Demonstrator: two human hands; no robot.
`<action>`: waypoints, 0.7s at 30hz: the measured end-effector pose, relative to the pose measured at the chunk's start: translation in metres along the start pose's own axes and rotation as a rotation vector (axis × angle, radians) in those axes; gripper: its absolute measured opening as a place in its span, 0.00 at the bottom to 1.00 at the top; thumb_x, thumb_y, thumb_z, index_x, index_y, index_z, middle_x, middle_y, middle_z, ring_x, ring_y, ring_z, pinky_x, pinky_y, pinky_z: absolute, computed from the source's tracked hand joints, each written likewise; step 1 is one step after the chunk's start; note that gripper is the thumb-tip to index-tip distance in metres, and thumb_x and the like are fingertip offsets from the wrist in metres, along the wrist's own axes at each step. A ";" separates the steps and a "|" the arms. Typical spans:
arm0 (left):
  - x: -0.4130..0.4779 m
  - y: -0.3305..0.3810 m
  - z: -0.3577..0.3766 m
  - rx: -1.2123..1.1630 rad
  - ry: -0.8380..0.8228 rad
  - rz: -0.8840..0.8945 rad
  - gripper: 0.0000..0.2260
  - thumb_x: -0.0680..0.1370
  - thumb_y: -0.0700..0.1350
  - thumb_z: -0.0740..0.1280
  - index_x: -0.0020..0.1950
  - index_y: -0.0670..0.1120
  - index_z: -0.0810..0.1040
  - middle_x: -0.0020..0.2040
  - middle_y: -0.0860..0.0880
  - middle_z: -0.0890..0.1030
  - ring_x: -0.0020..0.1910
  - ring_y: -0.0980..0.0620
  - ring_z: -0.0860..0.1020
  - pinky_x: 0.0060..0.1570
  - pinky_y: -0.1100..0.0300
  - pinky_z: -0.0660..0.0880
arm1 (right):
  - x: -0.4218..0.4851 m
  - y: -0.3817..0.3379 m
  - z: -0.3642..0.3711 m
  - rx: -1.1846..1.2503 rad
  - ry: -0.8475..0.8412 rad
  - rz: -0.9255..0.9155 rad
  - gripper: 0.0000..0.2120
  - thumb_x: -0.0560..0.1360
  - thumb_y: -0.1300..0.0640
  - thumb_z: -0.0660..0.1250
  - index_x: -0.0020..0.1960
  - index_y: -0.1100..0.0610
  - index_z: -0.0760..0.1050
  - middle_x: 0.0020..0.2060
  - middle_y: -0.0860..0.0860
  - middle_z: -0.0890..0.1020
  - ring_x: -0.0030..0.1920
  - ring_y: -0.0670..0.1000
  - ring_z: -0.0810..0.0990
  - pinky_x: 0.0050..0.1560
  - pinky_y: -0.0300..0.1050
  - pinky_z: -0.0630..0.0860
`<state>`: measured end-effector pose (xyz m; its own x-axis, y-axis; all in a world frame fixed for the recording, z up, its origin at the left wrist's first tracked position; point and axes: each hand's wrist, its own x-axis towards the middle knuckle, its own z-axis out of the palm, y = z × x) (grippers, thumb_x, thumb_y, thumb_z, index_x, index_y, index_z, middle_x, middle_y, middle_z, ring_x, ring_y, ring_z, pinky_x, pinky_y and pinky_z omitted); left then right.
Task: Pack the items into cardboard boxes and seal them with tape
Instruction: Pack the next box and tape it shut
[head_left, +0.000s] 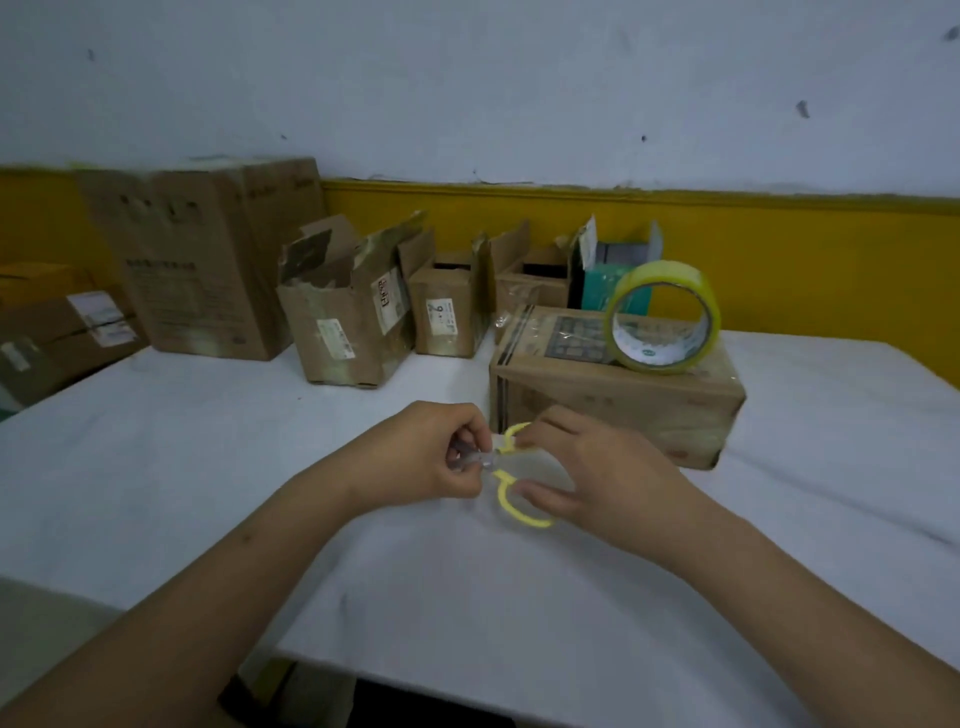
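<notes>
Head view puts both hands at the middle of the counter (218, 457), working on a pair of yellow-handled scissors (511, 501). The left hand (426, 457) has its fingers (462, 434) curled tight, pinching the blade end, where something pale and clear shows. It may be a blade cover, though I cannot tell. The right hand (592, 467) holds the yellow loops, thumb under the near loop and fingertips on the far one.

Just beyond the right hand sits a closed cardboard box (618, 400), with a roll of clear tape (662, 317) standing on edge on its lid. So the step in hand looks like sealing, with the scissors being readied to cut tape. Next, the blades probably need freeing and opening, then 1 hand must reach for the roll, which nothing touches now.

Several open boxes (358, 322) stand in a row along the back wall, well apart from both hands.
</notes>
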<state>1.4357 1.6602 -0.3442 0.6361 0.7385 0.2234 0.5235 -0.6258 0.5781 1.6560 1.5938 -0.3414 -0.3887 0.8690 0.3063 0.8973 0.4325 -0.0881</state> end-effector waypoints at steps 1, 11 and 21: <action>0.006 0.009 0.002 0.014 -0.018 0.026 0.09 0.72 0.41 0.72 0.48 0.53 0.79 0.40 0.57 0.79 0.38 0.60 0.76 0.40 0.68 0.73 | -0.006 0.005 -0.004 0.014 -0.008 0.037 0.21 0.74 0.35 0.63 0.64 0.43 0.71 0.57 0.40 0.74 0.50 0.46 0.78 0.42 0.44 0.73; 0.116 0.076 0.013 -0.227 0.425 0.193 0.24 0.72 0.59 0.72 0.63 0.56 0.69 0.58 0.54 0.74 0.55 0.61 0.74 0.50 0.72 0.72 | -0.104 0.078 -0.079 -0.301 0.138 0.540 0.23 0.67 0.29 0.56 0.56 0.39 0.71 0.41 0.38 0.67 0.35 0.43 0.71 0.28 0.37 0.58; 0.191 0.061 0.008 -0.584 -0.253 0.043 0.26 0.71 0.59 0.73 0.64 0.47 0.78 0.60 0.51 0.83 0.62 0.53 0.79 0.63 0.55 0.73 | -0.097 0.092 -0.086 -0.475 0.064 0.799 0.31 0.69 0.26 0.54 0.65 0.42 0.71 0.51 0.42 0.76 0.38 0.48 0.77 0.31 0.41 0.63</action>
<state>1.5934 1.7610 -0.2731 0.8014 0.5888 0.1051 0.1447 -0.3614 0.9211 1.7945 1.5287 -0.2973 0.3805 0.8454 0.3750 0.8906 -0.4442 0.0978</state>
